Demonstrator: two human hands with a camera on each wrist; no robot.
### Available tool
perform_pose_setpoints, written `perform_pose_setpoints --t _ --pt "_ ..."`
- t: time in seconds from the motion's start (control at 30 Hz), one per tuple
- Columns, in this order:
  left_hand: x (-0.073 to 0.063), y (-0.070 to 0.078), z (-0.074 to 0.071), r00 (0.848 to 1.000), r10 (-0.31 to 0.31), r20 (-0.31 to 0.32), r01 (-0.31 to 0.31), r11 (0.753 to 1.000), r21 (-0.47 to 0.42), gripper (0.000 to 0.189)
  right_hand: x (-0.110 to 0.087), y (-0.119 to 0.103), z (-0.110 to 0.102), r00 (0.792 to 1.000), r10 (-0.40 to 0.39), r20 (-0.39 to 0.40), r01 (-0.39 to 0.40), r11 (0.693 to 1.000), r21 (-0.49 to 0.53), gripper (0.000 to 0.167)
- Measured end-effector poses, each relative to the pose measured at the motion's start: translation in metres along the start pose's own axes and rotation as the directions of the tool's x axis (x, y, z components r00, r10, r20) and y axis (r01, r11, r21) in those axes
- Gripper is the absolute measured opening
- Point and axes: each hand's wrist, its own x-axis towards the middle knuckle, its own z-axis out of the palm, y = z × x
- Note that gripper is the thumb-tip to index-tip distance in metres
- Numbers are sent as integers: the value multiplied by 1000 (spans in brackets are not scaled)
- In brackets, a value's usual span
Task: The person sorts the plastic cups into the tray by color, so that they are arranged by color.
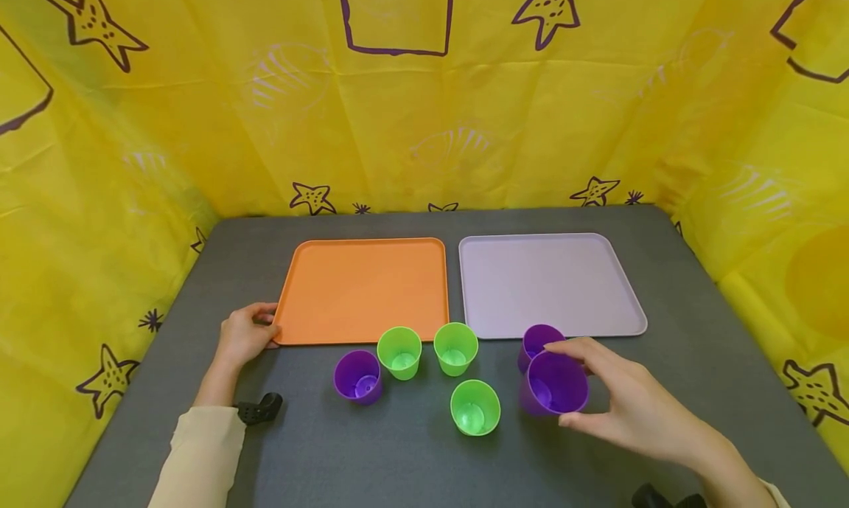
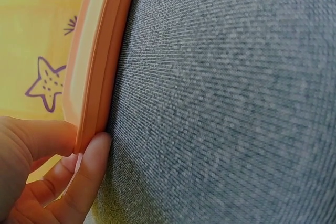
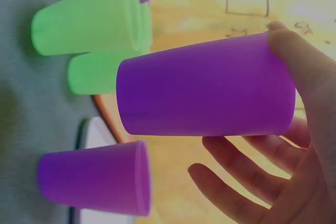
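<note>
My left hand point(image 1: 244, 336) pinches the near left corner of an orange tray point(image 1: 365, 290); in the left wrist view the thumb and a finger meet at the tray's rim point(image 2: 98, 77). With thumb and fingers my right hand point(image 1: 626, 397) holds a purple cup point(image 1: 556, 384) by its rim, raised off the table in the right wrist view. Just behind it a second purple cup point(image 1: 539, 340) stands upright. Three green cups point(image 1: 474, 408) stand in the middle, and another purple cup point(image 1: 358, 377) is to their left.
A pale lilac tray point(image 1: 550, 287) lies right of the orange one, with a narrow gap between them. Both rest on a dark grey cloth-covered table point(image 1: 371, 456). Yellow patterned curtains point(image 1: 398, 124) hang around the back and sides.
</note>
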Motion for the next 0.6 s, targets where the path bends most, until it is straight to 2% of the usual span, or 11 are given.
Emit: perform_pose_setpoints --t 0.13,0.37,0.5,0.6 --pt "0 -1 0 1000 0 -4 0 1000 2 43 13 -4 -5 999 -41 -3 41 999 17 73" --pt "1 -3 2 1000 -6 -5 6 1000 -4 43 39 -8 -13 984 -161 -71 163 986 29 71" --pt "1 -2 2 1000 -14 -6 14 1000 -7 43 54 -9 -17 989 -142 -39 143 989 33 71" --pt "1 -2 2 1000 -16 -5 16 1000 -10 43 67 -11 -18 994 -113 1 113 991 73 70"
